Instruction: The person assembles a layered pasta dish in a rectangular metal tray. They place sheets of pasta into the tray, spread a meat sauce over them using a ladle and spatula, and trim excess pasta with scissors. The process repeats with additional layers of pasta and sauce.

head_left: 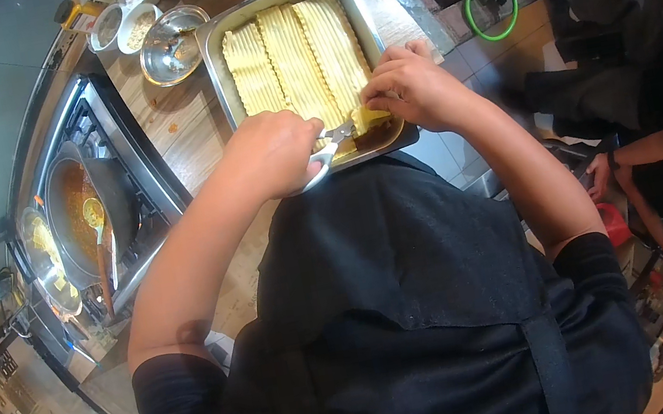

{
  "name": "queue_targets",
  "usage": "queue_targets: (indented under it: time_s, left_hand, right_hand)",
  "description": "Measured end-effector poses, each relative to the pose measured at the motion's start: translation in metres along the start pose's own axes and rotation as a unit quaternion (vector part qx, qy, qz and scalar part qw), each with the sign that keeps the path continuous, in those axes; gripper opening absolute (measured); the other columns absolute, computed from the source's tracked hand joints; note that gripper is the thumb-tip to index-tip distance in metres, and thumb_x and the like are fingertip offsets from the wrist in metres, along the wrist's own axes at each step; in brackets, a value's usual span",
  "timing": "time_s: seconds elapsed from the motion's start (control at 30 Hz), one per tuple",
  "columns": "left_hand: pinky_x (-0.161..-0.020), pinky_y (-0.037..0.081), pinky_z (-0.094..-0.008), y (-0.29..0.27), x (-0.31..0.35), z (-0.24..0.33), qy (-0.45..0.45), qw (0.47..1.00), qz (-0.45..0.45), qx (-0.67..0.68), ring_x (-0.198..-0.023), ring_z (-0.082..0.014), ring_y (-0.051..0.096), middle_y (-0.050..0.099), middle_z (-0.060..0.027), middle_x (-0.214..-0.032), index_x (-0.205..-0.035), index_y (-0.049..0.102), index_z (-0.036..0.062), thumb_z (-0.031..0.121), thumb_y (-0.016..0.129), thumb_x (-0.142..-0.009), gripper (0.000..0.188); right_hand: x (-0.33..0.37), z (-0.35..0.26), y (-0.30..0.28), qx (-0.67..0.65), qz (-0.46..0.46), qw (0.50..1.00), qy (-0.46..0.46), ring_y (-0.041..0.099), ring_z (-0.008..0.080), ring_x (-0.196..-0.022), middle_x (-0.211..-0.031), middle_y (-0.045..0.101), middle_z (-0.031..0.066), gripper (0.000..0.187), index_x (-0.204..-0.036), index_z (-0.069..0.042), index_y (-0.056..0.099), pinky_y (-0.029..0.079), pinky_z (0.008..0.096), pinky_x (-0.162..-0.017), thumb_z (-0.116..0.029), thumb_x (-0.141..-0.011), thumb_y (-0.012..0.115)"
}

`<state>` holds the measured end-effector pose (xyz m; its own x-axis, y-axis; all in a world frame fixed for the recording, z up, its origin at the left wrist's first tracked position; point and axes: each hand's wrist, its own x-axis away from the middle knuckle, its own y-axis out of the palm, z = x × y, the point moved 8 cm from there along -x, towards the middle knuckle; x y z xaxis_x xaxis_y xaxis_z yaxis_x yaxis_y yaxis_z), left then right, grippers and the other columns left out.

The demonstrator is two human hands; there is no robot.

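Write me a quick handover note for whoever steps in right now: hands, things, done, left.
Left hand: shut on white-handled scissors.
Right hand: pinching a pasta piece at the near edge of the metal baking tray.
Done: three pasta sheets lie lengthwise in the tray.
Left: near right corner shows dark sauce, uncovered.
Pan of sauce sits on the stove, left.

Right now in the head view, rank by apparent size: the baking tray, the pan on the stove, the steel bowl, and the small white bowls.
1. Baking tray, largest.
2. Pan on the stove, smaller, though fisheye squeezing at the rim makes the gap unsure.
3. Steel bowl.
4. Two small white bowls, alike, so unranked.
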<state>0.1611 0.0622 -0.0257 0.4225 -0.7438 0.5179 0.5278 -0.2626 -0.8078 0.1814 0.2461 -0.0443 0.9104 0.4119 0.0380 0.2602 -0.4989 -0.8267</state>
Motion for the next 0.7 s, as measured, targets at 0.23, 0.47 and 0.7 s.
queue_targets:
  time_s: [0.23, 0.47, 0.7]
  left_hand:
    - [-0.085, 0.060, -0.0538, 0.011, -0.007, 0.001, 0.021, 1.000, -0.011, 0.018, -0.096, -0.0416, 0.076, 0.077, -0.0200, -0.094, -0.109, 0.075, 0.0059, 0.022, 0.081, -0.090, 0.025]
    - [-0.079, 0.061, -0.0479, -0.014, 0.059, -0.052, -0.046, 0.975, 0.126, 0.177, -0.087, -0.0362, 0.079, 0.080, -0.0186, -0.094, -0.122, 0.077, 0.0059, 0.018, 0.086, -0.088, 0.037]
    - [-0.077, 0.062, -0.0438, 0.049, 0.127, -0.154, -0.379, 0.862, 0.253, 0.223, -0.084, -0.0313, 0.081, 0.080, -0.0175, -0.093, -0.132, 0.076, 0.0083, 0.020, 0.086, -0.091, 0.044]
  right_hand:
    - [-0.004, 0.001, 0.002, -0.014, 0.005, 1.000, -0.015, 0.065, 0.0250, -0.113, -0.100, 0.079, 0.0034, 0.013, -0.103, -0.013, 0.085, 0.037, 0.0443, -0.108, -0.023, -0.098, 0.079]
    - [0.018, 0.012, -0.047, -0.132, 0.064, 0.989, 0.012, 0.064, 0.0279, -0.121, -0.110, 0.075, 0.0091, 0.013, -0.111, -0.011, 0.076, 0.037, 0.0462, -0.113, -0.017, -0.100, 0.074]
    - [0.035, -0.040, -0.005, -0.018, -0.028, 0.999, -0.032, 0.065, 0.0305, -0.124, -0.111, 0.073, 0.0107, 0.012, -0.111, -0.009, 0.071, 0.038, 0.0501, -0.113, -0.012, -0.100, 0.070]
